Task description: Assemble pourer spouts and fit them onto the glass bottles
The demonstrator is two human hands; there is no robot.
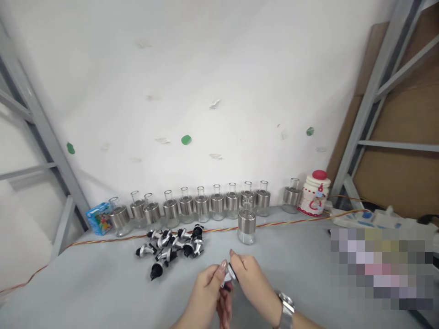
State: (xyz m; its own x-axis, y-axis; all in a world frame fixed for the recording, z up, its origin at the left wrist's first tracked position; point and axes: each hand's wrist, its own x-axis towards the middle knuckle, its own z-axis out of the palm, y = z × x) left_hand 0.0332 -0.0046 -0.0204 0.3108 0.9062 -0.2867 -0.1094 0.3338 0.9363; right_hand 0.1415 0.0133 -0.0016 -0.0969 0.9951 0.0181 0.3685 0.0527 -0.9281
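Low in the middle of the head view, both hands are closed around a silver-and-black pourer spout (229,275). My left hand (208,289) pinches its silver part between thumb and fingers. My right hand (252,276), with a metal watch on the wrist, grips the dark-ringed end, and its fingers hide much of that side. Just beyond the hands a glass bottle with a steel sleeve (247,223) stands upright, its neck open. Left of the hands, several similar silver-and-black pourer spouts (167,251) lie in a loose pile on the grey table (113,283).
Several steel-sleeved glass bottles (201,205) line the white wall. A blue box (99,219) stands at the row's left end, a white-and-red jar (314,194) at its right. A twisted red-yellow wire (288,222) crosses the table. Grey metal frames flank both sides; a blurred-out patch covers the right.
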